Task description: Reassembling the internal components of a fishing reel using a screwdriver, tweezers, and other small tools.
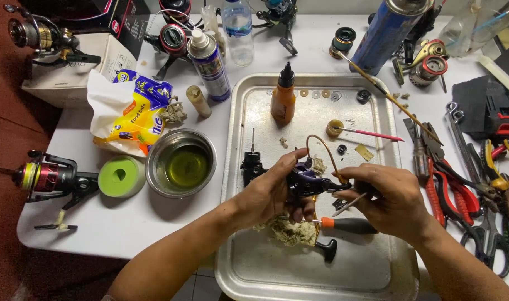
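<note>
- Your left hand (274,192) is clamped around a dark purple reel body (306,181), fingers curled under it and thumb across the top, holding it above the metal tray (377,267).
- A thin copper-coloured bail wire (321,146) arcs up off the reel body and drops back toward your right hand.
- Your right hand (391,200) is closed in a pinch on a slim metal tool (349,204), its tip angled down-left, just beside the reel body's right end.
- Under your hands, a wad of grimy tissue (288,231) lies on the tray, with an orange-collared screwdriver (343,225) just beside it.
- Also on the tray: a black reel part (251,164) near your left fingers, an orange squeeze bottle (283,96) standing upright at the back, and a pink-handled brush (371,134) lying near a small round yellowish cup (335,127).
- Left of the tray, a steel bowl (180,163) holds yellow-green liquid; a green roll (121,175) sits touching its left side.
- A red and black spinning reel (48,177) rests near the table's left edge, well apart from your hands.
- To the right of the tray, red-handled pliers (444,192) and other hand tools lie in a heap on the white table (115,223).
- A spray can (209,64) stands upright behind the bowl.
</note>
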